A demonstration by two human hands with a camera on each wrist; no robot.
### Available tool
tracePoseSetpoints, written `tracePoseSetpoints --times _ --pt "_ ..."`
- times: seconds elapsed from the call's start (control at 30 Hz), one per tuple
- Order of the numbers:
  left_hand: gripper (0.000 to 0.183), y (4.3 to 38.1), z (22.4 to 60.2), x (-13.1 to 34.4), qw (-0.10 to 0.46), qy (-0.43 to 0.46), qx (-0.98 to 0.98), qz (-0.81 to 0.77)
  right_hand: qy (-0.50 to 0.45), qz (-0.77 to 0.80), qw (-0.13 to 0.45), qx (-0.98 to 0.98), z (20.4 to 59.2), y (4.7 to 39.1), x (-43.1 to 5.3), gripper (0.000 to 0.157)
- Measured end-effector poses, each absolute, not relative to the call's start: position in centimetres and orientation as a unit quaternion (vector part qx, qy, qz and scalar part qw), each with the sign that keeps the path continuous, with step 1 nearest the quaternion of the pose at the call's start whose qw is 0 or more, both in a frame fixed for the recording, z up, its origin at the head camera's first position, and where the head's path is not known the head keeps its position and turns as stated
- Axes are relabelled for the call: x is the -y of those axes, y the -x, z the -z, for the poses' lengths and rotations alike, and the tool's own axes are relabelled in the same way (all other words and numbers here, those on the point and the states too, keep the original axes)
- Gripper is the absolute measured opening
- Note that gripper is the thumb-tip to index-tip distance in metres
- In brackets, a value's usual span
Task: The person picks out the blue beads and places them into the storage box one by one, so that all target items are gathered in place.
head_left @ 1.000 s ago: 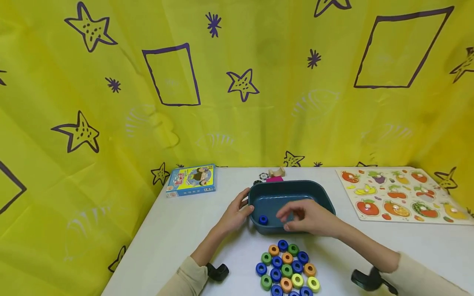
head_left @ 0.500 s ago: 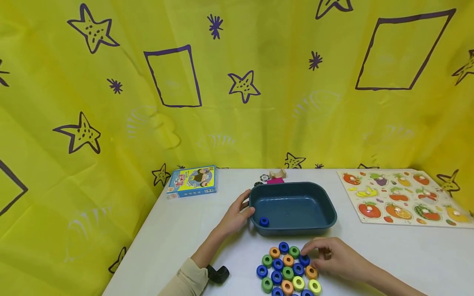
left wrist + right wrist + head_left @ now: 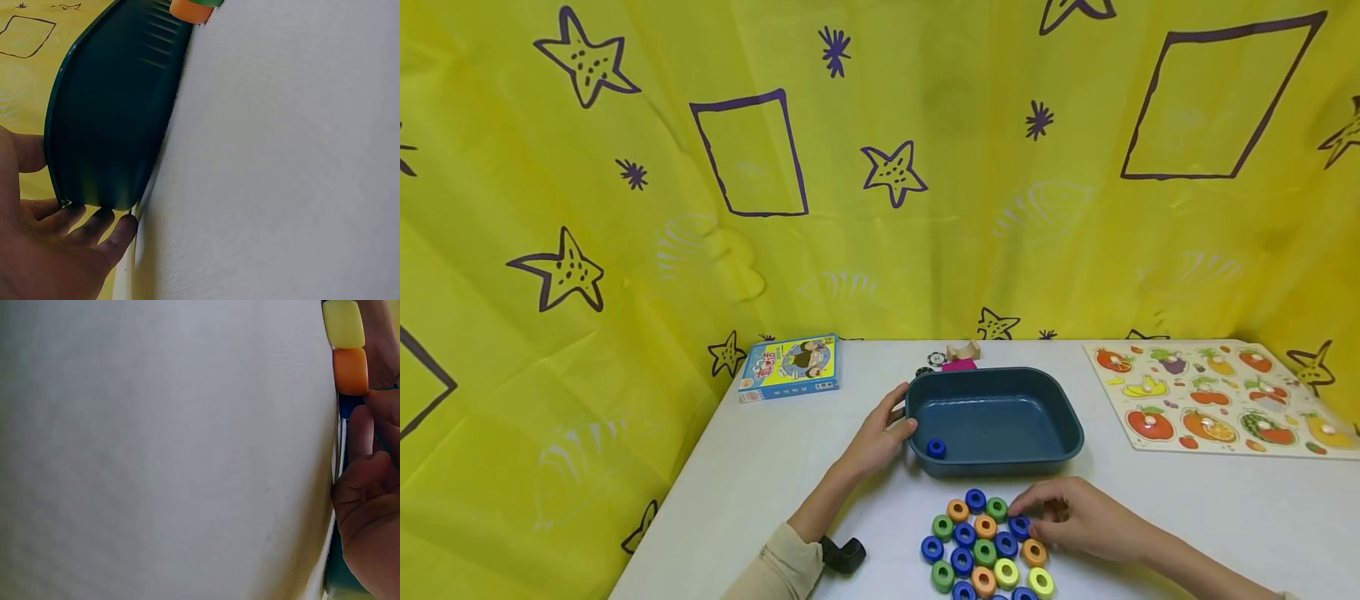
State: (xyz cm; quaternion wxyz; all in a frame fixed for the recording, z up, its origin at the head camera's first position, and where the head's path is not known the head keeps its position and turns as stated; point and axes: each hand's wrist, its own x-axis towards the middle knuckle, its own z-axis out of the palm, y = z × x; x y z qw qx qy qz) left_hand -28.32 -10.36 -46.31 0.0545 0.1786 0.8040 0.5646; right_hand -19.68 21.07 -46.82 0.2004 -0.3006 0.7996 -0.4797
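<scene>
A dark teal plastic tray (image 3: 1000,462) stands on the table, with one blue ring (image 3: 936,448) inside its near left corner. My left hand (image 3: 874,435) holds the tray's left end, thumb at the rim; in the left wrist view its fingertips touch the end wall (image 3: 94,144). Just in front of the tray lies a cluster of blue, green, orange and yellow rings. At the cluster's right side my right hand (image 3: 1086,518) pinches a blue ring (image 3: 1019,527) between thumb and fingers. An orange ring (image 3: 351,372) sits close beside that blue ring in the right wrist view.
A blue-yellow box (image 3: 790,369) lies at the back left of the white table. A wooden fruit puzzle board (image 3: 1210,400) is at the back right. Behind the tray are a small wooden piece (image 3: 964,351), a pink piece (image 3: 958,366) and round tokens (image 3: 936,359).
My right hand has moved from above the tray down to the near ring cluster, and its fingers are now on a blue ring. My left hand stays on the tray.
</scene>
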Motion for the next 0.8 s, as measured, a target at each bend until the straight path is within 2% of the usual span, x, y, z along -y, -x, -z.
tracePoseSetpoints --times 0.23,0.47,0.57,0.7,0.8 --pt "0.058 26.7 43.6 10.2 0.061 -0.188 -0.798 -0.569 0.298 0.472 0.203 -0.805 46.7 19.9 -21.0 0.024" --pt "0.058 26.3 43.0 10.2 0.065 -0.178 -0.803 -0.565 0.318 0.448 0.147 -0.822 44.6 19.2 -20.5 0.021" --pt "0.058 27.0 44.4 10.2 0.061 -0.176 -0.807 -0.561 0.336 0.449 0.124 -0.818 42.5 19.3 -19.7 0.022" --pt "0.059 28.3 46.3 10.3 0.051 -0.168 -0.813 -0.555 0.334 0.458 0.092 -0.819 40.6 21.1 -18.7 0.023" --pt "0.059 28.4 46.5 10.2 0.053 -0.166 -0.815 -0.553 0.319 0.454 0.071 -0.829 40.7 23.7 -17.7 0.023"
